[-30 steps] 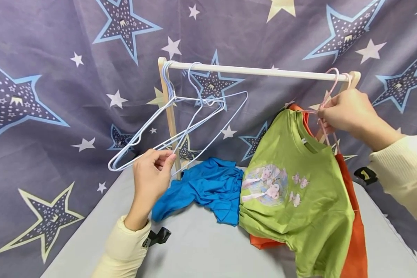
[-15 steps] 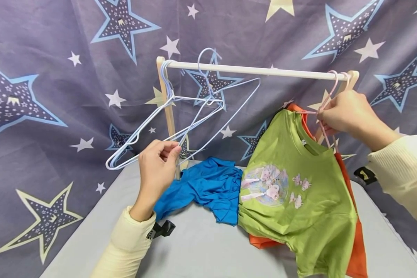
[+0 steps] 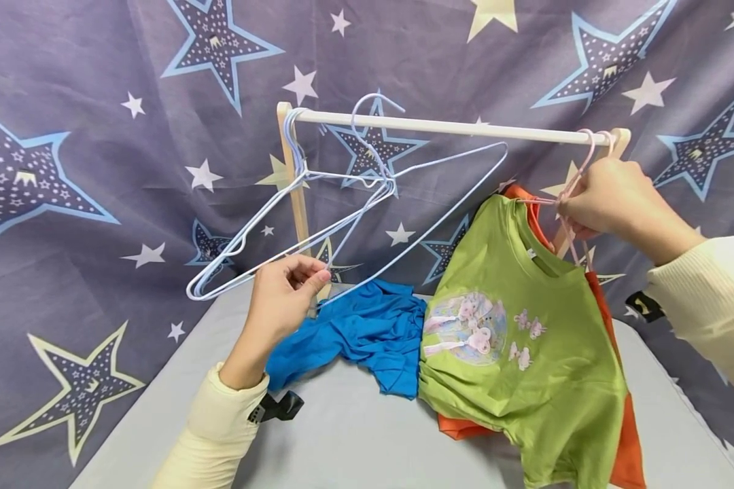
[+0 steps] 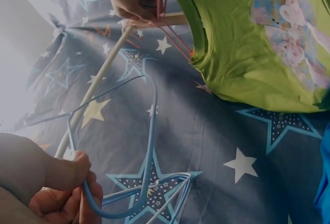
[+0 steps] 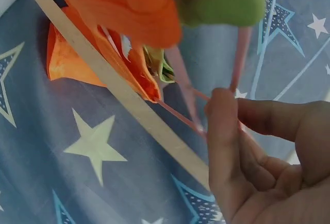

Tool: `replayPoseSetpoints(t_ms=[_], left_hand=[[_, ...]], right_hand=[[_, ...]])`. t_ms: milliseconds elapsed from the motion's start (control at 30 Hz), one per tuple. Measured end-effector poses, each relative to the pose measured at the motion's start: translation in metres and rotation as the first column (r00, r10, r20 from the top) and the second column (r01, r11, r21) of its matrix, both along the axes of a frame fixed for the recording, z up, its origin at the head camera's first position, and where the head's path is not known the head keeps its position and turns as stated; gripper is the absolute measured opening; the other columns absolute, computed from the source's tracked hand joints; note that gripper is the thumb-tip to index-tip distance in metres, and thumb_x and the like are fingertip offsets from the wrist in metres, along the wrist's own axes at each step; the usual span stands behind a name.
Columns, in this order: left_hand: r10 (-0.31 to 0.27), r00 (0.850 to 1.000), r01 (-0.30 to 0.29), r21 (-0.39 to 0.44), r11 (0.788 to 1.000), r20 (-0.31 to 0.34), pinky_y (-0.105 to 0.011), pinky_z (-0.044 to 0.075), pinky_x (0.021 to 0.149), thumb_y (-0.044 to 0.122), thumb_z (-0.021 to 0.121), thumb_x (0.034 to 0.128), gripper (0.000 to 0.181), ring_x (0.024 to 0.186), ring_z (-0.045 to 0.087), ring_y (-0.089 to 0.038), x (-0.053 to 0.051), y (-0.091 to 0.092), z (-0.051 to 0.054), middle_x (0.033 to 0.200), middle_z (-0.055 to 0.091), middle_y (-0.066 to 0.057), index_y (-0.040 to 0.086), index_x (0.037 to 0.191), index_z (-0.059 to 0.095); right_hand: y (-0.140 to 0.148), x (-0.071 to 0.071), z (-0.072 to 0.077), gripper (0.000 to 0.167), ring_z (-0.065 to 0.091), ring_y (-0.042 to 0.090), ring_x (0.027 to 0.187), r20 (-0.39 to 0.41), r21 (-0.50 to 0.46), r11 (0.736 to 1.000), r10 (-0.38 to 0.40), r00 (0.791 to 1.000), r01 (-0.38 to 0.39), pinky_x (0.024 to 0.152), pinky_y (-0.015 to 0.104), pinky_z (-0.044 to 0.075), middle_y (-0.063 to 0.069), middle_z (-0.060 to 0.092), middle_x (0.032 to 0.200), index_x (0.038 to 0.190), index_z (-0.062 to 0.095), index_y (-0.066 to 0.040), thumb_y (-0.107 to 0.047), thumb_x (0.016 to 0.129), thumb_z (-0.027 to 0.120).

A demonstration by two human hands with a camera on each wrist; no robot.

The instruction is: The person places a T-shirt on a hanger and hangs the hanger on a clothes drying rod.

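On my feed the left hand (image 3: 279, 299) has its grip clamped, thumb pressed to fingers, on one corner of a light blue triangular wire hanger (image 4: 151, 144) that carries no garment. Its open hook stands in front of the long white rail (image 3: 452, 127) with the tip above it, so I judge it unhooked, though depth is hard to read. Its wires cross those of the white and pale blue wire hangers (image 3: 289, 129) bunched by the pale wooden upright (image 3: 300, 209); I can't tell whether they touch. To do this well, I'd draw the hanger towards the body before swinging it, so the hook clears the rail and snags no neighbour (a corner hold gives poor control of the far end, so a slow wrist turn seems wiser). The right hand (image 3: 620, 207) pinches thin pink hanger wire (image 5: 241, 62) below the hook; I'd have it steady there, so that the lime green fabric T-shirt (image 3: 544, 380) with pink printed motifs doesn't sway into the blue hanger's far corner. Behind that shirt hangs a bright orange fabric garment (image 3: 630, 438), and a crumpled vivid blue cloth (image 3: 367, 333) lies on the pale grey desk (image 3: 342, 441).
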State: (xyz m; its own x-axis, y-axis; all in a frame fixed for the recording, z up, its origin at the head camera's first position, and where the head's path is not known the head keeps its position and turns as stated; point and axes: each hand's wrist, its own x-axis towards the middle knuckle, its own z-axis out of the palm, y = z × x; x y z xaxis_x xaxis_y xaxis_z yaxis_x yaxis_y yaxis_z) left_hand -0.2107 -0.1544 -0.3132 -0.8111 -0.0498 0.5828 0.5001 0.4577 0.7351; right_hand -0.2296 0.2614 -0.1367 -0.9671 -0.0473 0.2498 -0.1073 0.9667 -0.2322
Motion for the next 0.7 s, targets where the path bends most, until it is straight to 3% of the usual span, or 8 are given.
replayPoseSetpoints(t_ms=[100,233,300,467,567,700], left_hand=[[-0.038,0.999,0.039,-0.020,0.999,0.027,-0.023,0.045,0.056,0.014,0.078,0.0921,0.007,0.063,0.056,-0.019,0.001,-0.002,-0.002,0.072,0.066,-0.005,0.006,0.092,0.076],[-0.063,0.996,0.065,-0.032,0.997,0.066,-0.024,0.046,0.054,0.012,0.078,0.0921,0.006,0.061,0.058,-0.018,0.002,-0.005,-0.006,0.072,0.067,-0.005,0.006,0.093,0.076],[-0.068,0.994,0.071,-0.029,0.997,0.084,-0.024,0.046,0.054,0.010,0.077,0.0918,0.005,0.061,0.058,-0.019,0.001,-0.006,-0.008,0.073,0.068,-0.005,0.006,0.092,0.076],[-0.065,0.993,0.070,-0.048,0.996,0.102,-0.025,0.046,0.056,0.011,0.077,0.0922,0.005,0.064,0.058,-0.020,-0.002,-0.010,-0.014,0.075,0.069,-0.005,0.006,0.090,0.077],[-0.065,0.992,0.073,-0.070,0.995,0.113,-0.025,0.046,0.055,0.012,0.078,0.0921,0.006,0.064,0.058,-0.020,-0.004,-0.012,-0.018,0.074,0.069,-0.005,0.007,0.089,0.077],[-0.059,0.991,0.071,-0.097,0.993,0.124,-0.026,0.045,0.053,0.014,0.079,0.0914,0.007,0.063,0.057,-0.019,-0.007,-0.015,-0.021,0.073,0.070,-0.007,0.008,0.088,0.078]], right_hand=[[-0.007,0.002,0.007,0.033,0.067,0.037,0.070,-0.043,0.095,0.995,-0.004,0.999,0.008,0.063,0.052,0.045,0.003,0.068,0.059,0.069,0.077,-0.010,-0.025,0.091,0.058],[-0.023,0.004,0.015,0.046,0.056,0.054,0.088,-0.095,0.175,0.985,0.008,0.995,0.009,0.069,0.063,0.043,0.014,0.065,0.067,0.059,0.071,-0.009,-0.031,0.097,0.055],[-0.033,0.006,0.016,0.053,0.056,0.052,0.084,-0.111,0.183,0.983,0.022,0.994,-0.001,0.069,0.065,0.042,0.015,0.061,0.065,0.052,0.063,-0.009,-0.033,0.099,0.055],[-0.056,0.010,0.009,0.057,0.055,0.031,0.054,-0.152,0.149,0.987,0.075,0.985,-0.052,0.061,0.050,0.041,0.000,0.049,0.043,0.044,0.049,-0.014,-0.033,0.097,0.059],[-0.066,0.011,0.002,0.058,0.057,0.032,0.054,-0.167,0.119,0.991,0.079,0.983,-0.060,0.059,0.047,0.041,-0.002,0.048,0.040,0.042,0.050,-0.014,-0.034,0.096,0.059],[-0.075,0.010,-0.010,0.057,0.064,0.040,0.068,-0.138,0.107,0.991,0.091,0.986,-0.077,0.073,0.053,0.046,-0.003,0.053,0.041,0.041,0.054,-0.016,-0.033,0.096,0.058]])
